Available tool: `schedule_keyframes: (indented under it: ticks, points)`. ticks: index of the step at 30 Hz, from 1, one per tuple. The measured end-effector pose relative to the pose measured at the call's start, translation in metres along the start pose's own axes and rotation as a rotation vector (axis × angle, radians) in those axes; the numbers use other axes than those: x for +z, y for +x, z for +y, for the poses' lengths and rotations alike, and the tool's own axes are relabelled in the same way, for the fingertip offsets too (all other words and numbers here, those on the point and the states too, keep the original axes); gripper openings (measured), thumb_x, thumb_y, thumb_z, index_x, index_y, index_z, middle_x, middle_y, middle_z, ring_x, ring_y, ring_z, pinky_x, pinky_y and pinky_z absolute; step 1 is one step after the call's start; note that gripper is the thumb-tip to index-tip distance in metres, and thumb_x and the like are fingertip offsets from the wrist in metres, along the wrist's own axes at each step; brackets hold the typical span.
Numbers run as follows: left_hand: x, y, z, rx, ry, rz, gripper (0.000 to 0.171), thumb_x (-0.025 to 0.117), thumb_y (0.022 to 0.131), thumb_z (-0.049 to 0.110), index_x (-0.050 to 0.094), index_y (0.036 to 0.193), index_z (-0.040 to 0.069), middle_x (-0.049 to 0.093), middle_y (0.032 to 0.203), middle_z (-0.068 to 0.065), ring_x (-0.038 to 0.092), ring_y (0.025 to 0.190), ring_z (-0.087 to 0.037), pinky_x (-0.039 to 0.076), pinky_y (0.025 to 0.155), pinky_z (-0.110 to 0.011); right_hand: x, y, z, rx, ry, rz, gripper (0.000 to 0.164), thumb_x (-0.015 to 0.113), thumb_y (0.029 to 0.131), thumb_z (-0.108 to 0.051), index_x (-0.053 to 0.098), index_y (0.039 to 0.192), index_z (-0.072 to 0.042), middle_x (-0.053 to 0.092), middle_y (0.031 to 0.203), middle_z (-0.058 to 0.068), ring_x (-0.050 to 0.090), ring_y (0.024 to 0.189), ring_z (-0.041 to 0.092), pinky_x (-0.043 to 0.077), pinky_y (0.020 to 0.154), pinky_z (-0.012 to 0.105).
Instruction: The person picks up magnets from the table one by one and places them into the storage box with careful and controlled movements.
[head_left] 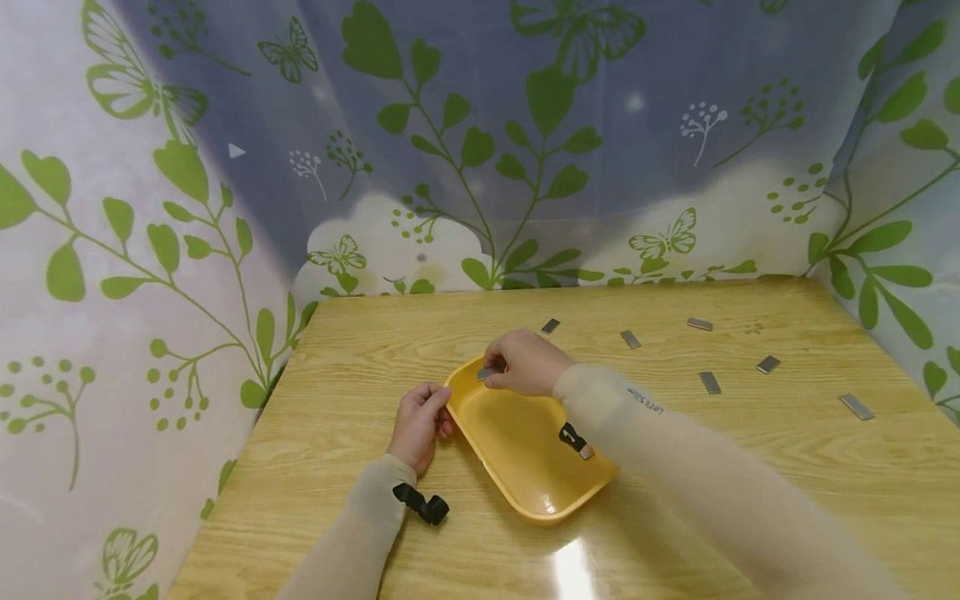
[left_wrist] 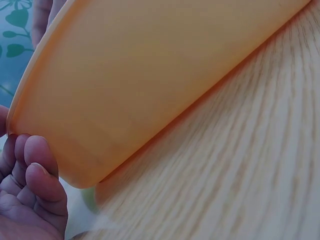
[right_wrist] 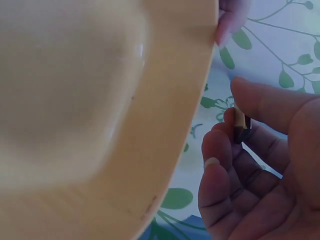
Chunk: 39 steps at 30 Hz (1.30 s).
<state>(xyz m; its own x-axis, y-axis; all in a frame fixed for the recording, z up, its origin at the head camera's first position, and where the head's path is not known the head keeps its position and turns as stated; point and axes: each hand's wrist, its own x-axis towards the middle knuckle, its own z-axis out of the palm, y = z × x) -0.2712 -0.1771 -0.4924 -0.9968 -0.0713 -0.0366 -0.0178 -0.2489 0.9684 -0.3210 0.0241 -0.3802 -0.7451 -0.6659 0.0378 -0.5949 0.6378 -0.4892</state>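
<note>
A yellow plastic basin stands tilted on the wooden table in the head view. My left hand grips its left rim, thumb on top and fingers curled beneath, as the left wrist view shows of the hand and basin wall. Between thumb and fingers, my right hand pinches a small grey rectangular block over the basin's far end. From the right wrist, the block shows edge-on in the hand, apart from the rim.
Several similar grey blocks lie scattered behind and right of the basin, among them one block at the back and another block far right. Patterned cloth walls the table at back and sides. Black straps sit on the wrists.
</note>
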Motion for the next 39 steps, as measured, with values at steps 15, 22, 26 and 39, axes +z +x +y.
schedule_keyframes:
  ticks: [15, 22, 26, 39]
  points:
    - [-0.003, 0.001, -0.002, 0.017, 0.006, 0.006, 0.022, 0.06, 0.095, 0.014, 0.05, 0.085, -0.003, 0.046, 0.06, -0.006, 0.045, 0.045, -0.014, 0.038, 0.043, -0.023, 0.043, 0.024, 0.006, 0.059, -0.179, 0.003, 0.011, 0.073, 0.086, -0.025, 0.071, 0.079, -0.017, 0.062, 0.074, -0.008, 0.053, 0.068, 0.01, 0.046, 0.071, 0.026]
    - [-0.003, -0.001, -0.005, 0.015, -0.008, 0.014, 0.022, 0.06, 0.095, 0.015, 0.051, 0.08, 0.001, 0.045, 0.06, -0.006, 0.045, 0.045, -0.015, 0.037, 0.042, -0.023, 0.06, 0.024, 0.01, 0.124, -0.187, 0.001, 0.017, 0.072, 0.085, -0.027, 0.067, 0.072, -0.018, 0.057, 0.068, -0.009, 0.049, 0.06, 0.009, 0.043, 0.057, 0.025]
    - [-0.003, -0.003, -0.006, 0.014, -0.012, 0.015, 0.021, 0.06, 0.094, 0.014, 0.05, 0.08, 0.001, 0.045, 0.059, -0.005, 0.045, 0.045, -0.014, 0.037, 0.042, -0.023, 0.064, 0.023, 0.013, 0.139, -0.183, 0.006, 0.017, 0.072, 0.086, -0.028, 0.067, 0.074, -0.018, 0.058, 0.069, -0.008, 0.051, 0.061, 0.01, 0.044, 0.057, 0.026]
    - [0.002, -0.001, -0.003, 0.021, -0.001, 0.005, 0.021, 0.06, 0.095, 0.015, 0.051, 0.081, 0.001, 0.046, 0.059, -0.006, 0.045, 0.044, -0.014, 0.037, 0.042, -0.023, 0.07, 0.024, 0.027, 0.161, -0.184, 0.058, 0.012, 0.072, 0.086, -0.027, 0.072, 0.082, -0.016, 0.064, 0.078, -0.006, 0.054, 0.067, 0.01, 0.048, 0.067, 0.027]
